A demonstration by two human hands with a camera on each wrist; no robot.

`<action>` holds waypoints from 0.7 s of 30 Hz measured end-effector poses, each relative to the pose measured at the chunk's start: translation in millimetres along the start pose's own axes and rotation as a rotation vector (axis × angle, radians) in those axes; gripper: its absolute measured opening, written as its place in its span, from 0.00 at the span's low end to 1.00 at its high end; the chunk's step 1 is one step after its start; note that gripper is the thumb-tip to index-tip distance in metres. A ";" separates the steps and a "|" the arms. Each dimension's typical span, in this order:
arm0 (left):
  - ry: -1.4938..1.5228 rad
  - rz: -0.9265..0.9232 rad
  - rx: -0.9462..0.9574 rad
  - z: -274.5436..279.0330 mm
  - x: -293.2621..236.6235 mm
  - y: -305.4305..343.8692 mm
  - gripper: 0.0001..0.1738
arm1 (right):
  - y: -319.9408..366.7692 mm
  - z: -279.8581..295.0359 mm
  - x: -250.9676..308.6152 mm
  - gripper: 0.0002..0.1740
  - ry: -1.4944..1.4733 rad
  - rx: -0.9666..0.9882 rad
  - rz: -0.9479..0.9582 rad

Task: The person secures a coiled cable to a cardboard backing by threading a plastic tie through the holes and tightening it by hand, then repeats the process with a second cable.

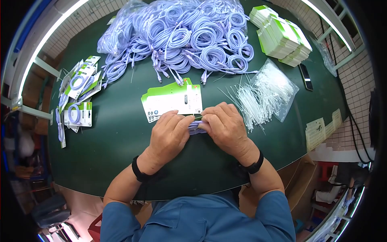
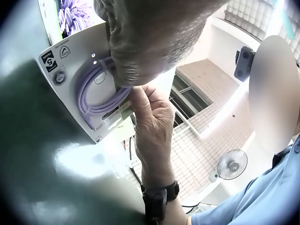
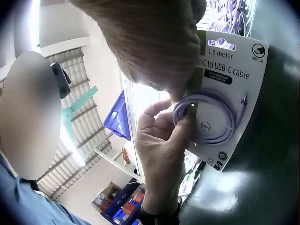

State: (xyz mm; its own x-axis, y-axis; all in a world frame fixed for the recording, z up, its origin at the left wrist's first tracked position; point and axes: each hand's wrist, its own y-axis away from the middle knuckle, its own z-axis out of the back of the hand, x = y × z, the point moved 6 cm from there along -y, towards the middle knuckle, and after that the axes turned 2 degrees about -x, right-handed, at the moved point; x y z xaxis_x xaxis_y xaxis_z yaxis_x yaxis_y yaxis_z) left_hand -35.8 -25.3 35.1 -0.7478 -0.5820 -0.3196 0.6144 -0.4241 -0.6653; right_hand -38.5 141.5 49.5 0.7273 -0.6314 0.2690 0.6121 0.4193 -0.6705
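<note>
A coiled lilac USB-C cable (image 3: 218, 136) lies against a white and green packaging card (image 3: 253, 61), held up between both hands above the table. My left hand (image 1: 170, 131) pinches one side of the coil and card, its thumb over the coil in the right wrist view. From the other side my right hand (image 1: 225, 127) pinches them, its fingertips at the coil's edge in the left wrist view. A thin tie (image 2: 103, 66) crosses the coil near its top. Just beyond the hands, several flat packaging cards (image 1: 173, 99) lie on the green table.
A large heap of coiled lilac cables (image 1: 193, 36), partly bagged, covers the back. Carded cables (image 1: 76, 92) are piled at left. To the right lie white cable ties (image 1: 258, 99) on a plastic bag, stacked cards (image 1: 282, 36) and a phone (image 1: 306, 76).
</note>
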 end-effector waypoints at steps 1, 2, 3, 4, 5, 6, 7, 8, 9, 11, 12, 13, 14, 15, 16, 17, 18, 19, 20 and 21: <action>0.021 -0.013 -0.006 0.1 1.4 2.3 0.22 | 0.5 -1.6 -0.3 0.15 0.013 0.014 -0.018; 0.043 -0.025 -0.012 0.2 2.8 4.7 0.20 | 0.9 -1.5 0.3 0.15 0.009 0.016 -0.021; 0.065 -0.038 -0.018 0.4 3.6 6.2 0.19 | 0.9 -1.1 1.1 0.15 0.003 0.021 -0.022; 0.066 -0.034 -0.014 0.4 4.6 6.8 0.19 | 1.1 -0.5 1.8 0.15 -0.005 0.028 -0.024; 0.074 -0.048 -0.027 2.0 4.4 6.7 0.17 | 1.6 -0.4 2.4 0.15 -0.013 0.035 -0.026; 0.082 -0.062 -0.039 3.7 4.0 6.1 0.16 | 2.0 -0.2 2.1 0.15 -0.017 0.039 -0.030; 0.091 -0.077 -0.052 5.4 3.5 5.3 0.14 | 2.0 0.1 1.7 0.14 -0.032 0.038 -0.025; 0.093 -0.072 -0.047 5.7 3.6 4.3 0.14 | 2.0 0.3 0.9 0.14 -0.046 0.038 -0.020; 0.091 -0.077 -0.049 6.5 2.7 3.3 0.15 | 2.1 0.4 0.3 0.14 -0.060 0.039 -0.015; 0.090 -0.082 -0.048 7.4 0.7 3.2 0.17 | 3.5 0.1 -0.8 0.14 -0.074 0.040 -0.022; 0.094 -0.073 -0.043 7.0 0.8 3.3 0.17 | 4.0 0.0 -1.3 0.14 -0.082 0.037 -0.021; 0.087 -0.081 -0.043 6.7 0.2 3.2 0.15 | 4.5 -0.4 -1.4 0.14 -0.091 0.034 -0.019; 0.079 -0.090 -0.044 6.4 -0.1 3.2 0.13 | 4.8 -1.4 -1.7 0.14 -0.097 0.041 -0.024; 0.071 -0.100 -0.046 5.7 -0.1 3.3 0.12 | 4.6 -1.6 -2.2 0.14 -0.090 0.032 -0.024; 0.072 -0.095 -0.044 4.4 1.1 3.3 0.12 | 4.2 -1.5 -2.6 0.14 -0.083 0.023 -0.022; 0.065 -0.091 -0.037 3.0 2.5 2.7 0.12 | 4.1 -1.3 -2.5 0.13 -0.074 0.011 -0.020; 0.058 -0.088 -0.031 1.6 3.5 1.9 0.12 | 4.6 -1.7 -2.3 0.13 -0.075 0.012 -0.021; 0.051 -0.087 -0.027 0.8 4.2 1.2 0.12 | 4.9 -1.9 -2.6 0.14 -0.069 0.010 -0.024; 0.050 -0.087 -0.029 0.8 4.7 0.7 0.12 | 4.8 -2.1 -3.1 0.14 -0.064 0.007 -0.026; 0.053 -0.090 -0.025 0.5 5.0 0.4 0.12 | 4.6 -2.1 -3.7 0.14 -0.059 0.004 -0.027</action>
State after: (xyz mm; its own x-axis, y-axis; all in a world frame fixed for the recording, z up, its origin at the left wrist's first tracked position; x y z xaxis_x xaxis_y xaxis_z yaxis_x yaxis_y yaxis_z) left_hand -39.2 -28.7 33.5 -0.8125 -0.5042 -0.2927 0.5380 -0.4550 -0.7096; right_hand -39.0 144.4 43.9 0.7277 -0.6030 0.3269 0.6325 0.4055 -0.6599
